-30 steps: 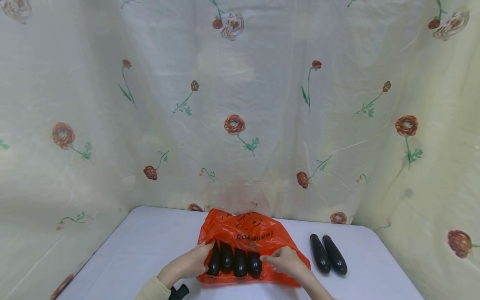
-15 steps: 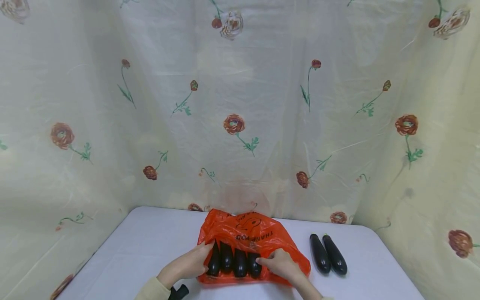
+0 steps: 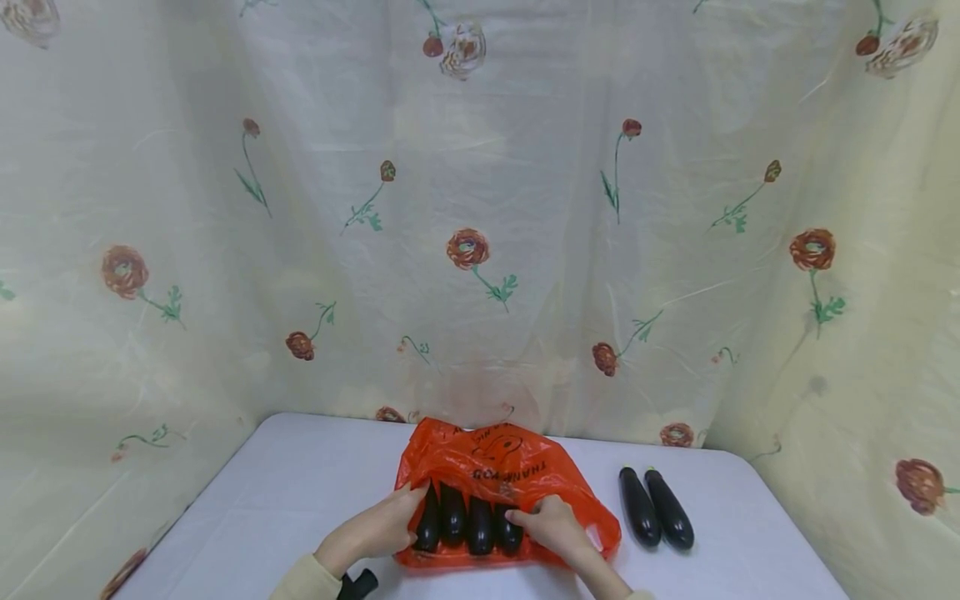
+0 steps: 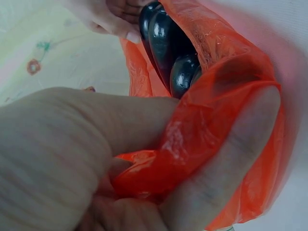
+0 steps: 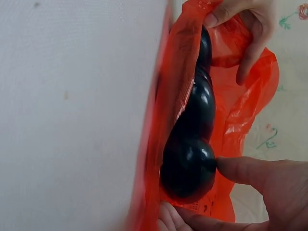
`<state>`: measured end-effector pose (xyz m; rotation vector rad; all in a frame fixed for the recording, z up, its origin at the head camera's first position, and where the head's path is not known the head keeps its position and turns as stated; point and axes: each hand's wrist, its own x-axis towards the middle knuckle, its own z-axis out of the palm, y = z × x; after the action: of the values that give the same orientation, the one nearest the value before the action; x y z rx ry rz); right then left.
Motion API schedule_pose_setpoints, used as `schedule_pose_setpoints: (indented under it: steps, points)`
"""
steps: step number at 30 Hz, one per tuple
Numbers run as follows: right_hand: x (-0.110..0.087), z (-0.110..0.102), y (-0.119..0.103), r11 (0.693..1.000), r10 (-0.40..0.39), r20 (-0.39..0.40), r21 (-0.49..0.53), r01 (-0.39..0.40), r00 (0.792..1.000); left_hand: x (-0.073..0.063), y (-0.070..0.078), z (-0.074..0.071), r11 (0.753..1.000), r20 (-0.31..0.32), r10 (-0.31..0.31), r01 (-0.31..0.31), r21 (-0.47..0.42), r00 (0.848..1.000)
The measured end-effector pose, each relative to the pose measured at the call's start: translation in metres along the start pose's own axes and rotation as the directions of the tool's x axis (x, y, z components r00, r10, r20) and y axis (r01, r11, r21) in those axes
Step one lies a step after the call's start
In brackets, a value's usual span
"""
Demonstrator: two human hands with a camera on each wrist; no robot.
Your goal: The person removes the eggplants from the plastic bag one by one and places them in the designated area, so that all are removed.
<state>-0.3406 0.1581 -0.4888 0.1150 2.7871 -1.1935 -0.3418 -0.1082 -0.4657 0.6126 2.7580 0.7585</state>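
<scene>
An orange plastic bag [image 3: 501, 465] lies on the white table [image 3: 300, 487] with its mouth toward me. Several dark eggplants [image 3: 467, 525] lie side by side in that mouth. My left hand [image 3: 390, 521] grips the bag's left edge, and in the left wrist view my left hand [image 4: 192, 159] pinches orange plastic [image 4: 231, 96] between thumb and fingers beside the eggplants [image 4: 168, 48]. My right hand [image 3: 536, 521] holds the bag's right edge. In the right wrist view my right hand [image 5: 202, 192] has its thumb [image 5: 240, 168] against the nearest eggplant [image 5: 190, 163], with plastic pinched beneath.
Two more eggplants [image 3: 656, 517] lie loose on the table to the right of the bag. A cream curtain with red flowers [image 3: 480, 208] hangs close behind and on both sides. A black object [image 3: 358, 585] shows by my left sleeve.
My right hand has slid left along the bag's edge until it reaches the rightmost eggplant, bunching the bag's right side. My left hand and the loose eggplants have stayed put.
</scene>
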Motion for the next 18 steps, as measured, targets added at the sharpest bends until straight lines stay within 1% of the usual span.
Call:
schedule_pose_setpoints:
  steps: [5,9,13,18]
  points:
    - [0.0009,0.005,-0.0009,0.999,-0.013,-0.022,0.031,0.014,1.0,-0.0005,-0.0003,-0.0001,1.0,0.003,-0.012,0.012,0.006,1.0]
    - [0.0011,0.0085,-0.0021,0.998,-0.017,-0.036,0.068,0.019,0.999,-0.0014,-0.0001,-0.0006,1.0,0.004,-0.01,0.01,-0.003,1.0]
    - [0.0007,0.0104,-0.0028,0.995,0.001,-0.034,0.101,0.002,0.999,-0.0018,0.0001,-0.0008,1.0,0.004,-0.005,0.005,-0.011,1.0]
    - [0.0001,0.0089,-0.0034,0.994,0.033,-0.017,0.103,-0.031,0.999,-0.0013,0.0001,-0.0005,1.0,0.002,-0.005,0.005,-0.018,1.0]
